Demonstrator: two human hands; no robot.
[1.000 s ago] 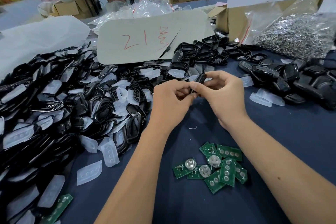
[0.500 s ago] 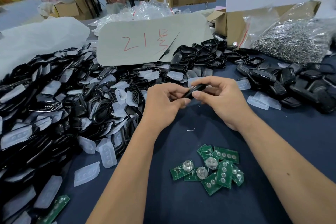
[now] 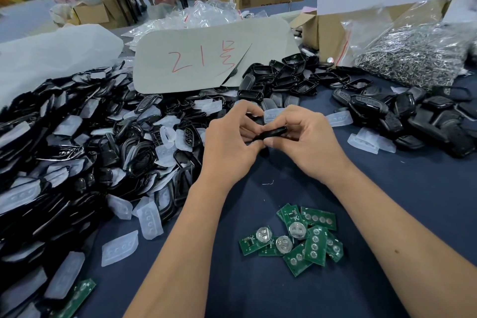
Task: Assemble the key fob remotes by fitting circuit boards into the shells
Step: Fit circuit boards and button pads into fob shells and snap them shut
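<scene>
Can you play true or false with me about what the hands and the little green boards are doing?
1. Both hands, left hand and right hand, hold one black shell. True.
2. The green circuit boards lie stacked inside a box. False: they lie loose on the blue table cover.
3. The red writing is on a grey card. True.
4. The bag of metal rings sits by the left arm. False: it is far right.
</scene>
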